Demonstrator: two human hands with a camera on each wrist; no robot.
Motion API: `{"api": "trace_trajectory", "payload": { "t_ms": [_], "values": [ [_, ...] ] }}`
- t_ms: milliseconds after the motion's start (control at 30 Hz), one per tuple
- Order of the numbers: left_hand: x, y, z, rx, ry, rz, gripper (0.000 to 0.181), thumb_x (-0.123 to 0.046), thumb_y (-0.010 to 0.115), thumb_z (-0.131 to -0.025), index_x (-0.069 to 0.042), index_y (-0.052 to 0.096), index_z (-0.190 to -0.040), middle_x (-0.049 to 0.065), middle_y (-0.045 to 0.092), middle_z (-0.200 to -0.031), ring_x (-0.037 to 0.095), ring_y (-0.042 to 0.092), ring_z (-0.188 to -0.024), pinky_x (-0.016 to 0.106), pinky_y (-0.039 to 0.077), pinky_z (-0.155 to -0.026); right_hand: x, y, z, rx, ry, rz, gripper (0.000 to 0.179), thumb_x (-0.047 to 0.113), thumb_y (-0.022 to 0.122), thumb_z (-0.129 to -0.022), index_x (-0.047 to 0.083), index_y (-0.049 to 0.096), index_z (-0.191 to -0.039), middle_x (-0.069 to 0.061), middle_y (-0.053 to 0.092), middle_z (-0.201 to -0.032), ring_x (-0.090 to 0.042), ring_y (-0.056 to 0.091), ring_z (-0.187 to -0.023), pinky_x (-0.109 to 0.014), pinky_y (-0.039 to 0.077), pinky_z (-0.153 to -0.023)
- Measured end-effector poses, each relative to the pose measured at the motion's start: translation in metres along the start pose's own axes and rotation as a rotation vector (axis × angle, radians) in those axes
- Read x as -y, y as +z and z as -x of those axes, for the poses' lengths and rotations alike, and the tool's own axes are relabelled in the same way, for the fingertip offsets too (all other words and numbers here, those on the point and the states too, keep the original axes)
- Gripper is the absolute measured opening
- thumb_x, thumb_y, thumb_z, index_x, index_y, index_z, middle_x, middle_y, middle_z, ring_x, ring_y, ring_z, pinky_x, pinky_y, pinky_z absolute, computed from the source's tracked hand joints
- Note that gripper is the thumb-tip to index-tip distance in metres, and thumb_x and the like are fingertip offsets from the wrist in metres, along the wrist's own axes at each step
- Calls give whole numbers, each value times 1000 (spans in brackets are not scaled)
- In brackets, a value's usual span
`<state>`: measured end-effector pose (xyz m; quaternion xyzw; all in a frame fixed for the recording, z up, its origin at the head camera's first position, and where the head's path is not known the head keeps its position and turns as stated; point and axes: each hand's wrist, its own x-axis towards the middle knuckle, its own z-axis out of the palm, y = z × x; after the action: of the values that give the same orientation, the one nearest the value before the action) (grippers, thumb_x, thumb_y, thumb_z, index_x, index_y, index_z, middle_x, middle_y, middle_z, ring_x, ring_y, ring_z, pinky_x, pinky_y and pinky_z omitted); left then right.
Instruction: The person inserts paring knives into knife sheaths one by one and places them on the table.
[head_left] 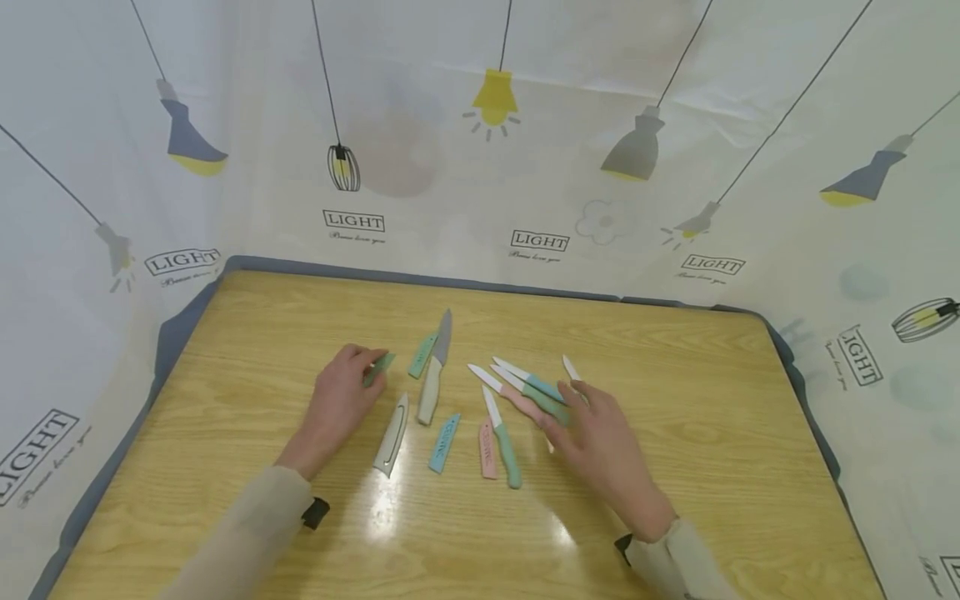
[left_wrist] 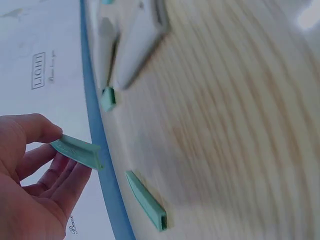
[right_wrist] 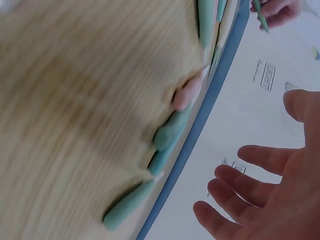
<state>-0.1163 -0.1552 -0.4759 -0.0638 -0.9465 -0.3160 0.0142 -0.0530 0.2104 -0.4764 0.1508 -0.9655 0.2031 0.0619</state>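
My left hand [head_left: 348,387] pinches a green knife sheath [left_wrist: 80,152] between thumb and fingers, above the table at the left. A second green sheath [left_wrist: 145,200] lies below that hand in the left wrist view. My right hand [head_left: 603,442] is over the right-hand knives, fingers spread and apart, holding nothing. Near its fingertips lie a pink-handled knife [head_left: 525,404], a green-handled knife [head_left: 551,407] and a blue-handled knife [head_left: 546,386], blades pointing away to the left. One more white blade [head_left: 570,367] shows past the fingers; the hand hides its handle in the head view.
Mid-table lie a large beige-handled knife [head_left: 430,392], a green sheath [head_left: 422,356], a beige sheath [head_left: 392,437], a blue sheath [head_left: 445,443] and a pink sheath [head_left: 488,450] beside another green-handled knife [head_left: 507,454]. A printed white curtain [head_left: 450,217] surrounds the wooden table [head_left: 675,350].
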Motion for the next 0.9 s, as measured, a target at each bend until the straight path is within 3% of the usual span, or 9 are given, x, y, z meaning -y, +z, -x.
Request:
{"api": "trace_trajectory", "payload": {
  "t_ms": [233, 367, 500, 633, 767, 900],
  "values": [
    [-9, 2, 1, 14, -87, 353, 37, -9, 65, -100, 4, 63, -135, 24, 67, -128, 37, 70, -111, 45, 62, -92, 19, 15, 0, 37, 5, 0, 51, 38, 73, -98, 0, 67, -132, -17, 66, -122, -36, 63, -114, -51, 58, -94],
    [-11, 5, 2, 53, -137, 579, 40, -10, 62, -103, 5, 58, -140, 22, 68, -128, 36, 68, -115, 38, 61, -95, 28, 20, 0, 80, 5, 0, 53, 37, 75, -96, 4, 66, -136, -14, 68, -113, -31, 66, -103, -46, 59, -84],
    [-15, 9, 3, 111, -198, 857, 42, -8, 55, -107, 7, 50, -146, 26, 63, -135, 38, 64, -122, 33, 59, -97, 37, 24, -1, 154, 40, -5, 59, 40, 72, -98, 7, 59, -145, -14, 68, -115, -29, 66, -98, -44, 59, -79],
    [-18, 11, 5, 167, -249, 1097, 46, -7, 48, -110, 7, 39, -153, 30, 53, -145, 34, 62, -127, 35, 56, -103, 44, 28, -3, 187, 45, 12, 51, 38, 73, -97, 1, 65, -132, -13, 67, -112, -26, 64, -96, -41, 59, -76],
    [-20, 14, 6, 205, -260, 1269, 48, -5, 41, -111, 7, 30, -157, 33, 44, -152, 26, 62, -128, 35, 53, -108, 46, 33, -4, 163, 7, 44, 42, 35, 77, -95, -1, 70, -116, -13, 67, -109, -24, 63, -95, -38, 59, -73],
    [-23, 18, 5, 202, -275, 1361, 48, -3, 40, -111, 9, 28, -157, 36, 38, -154, 28, 59, -132, 35, 51, -109, 46, 38, -5, 166, 6, 59, 39, 32, 79, -93, -2, 71, -110, -14, 67, -107, -24, 64, -93, -38, 60, -72]
  ]
}}
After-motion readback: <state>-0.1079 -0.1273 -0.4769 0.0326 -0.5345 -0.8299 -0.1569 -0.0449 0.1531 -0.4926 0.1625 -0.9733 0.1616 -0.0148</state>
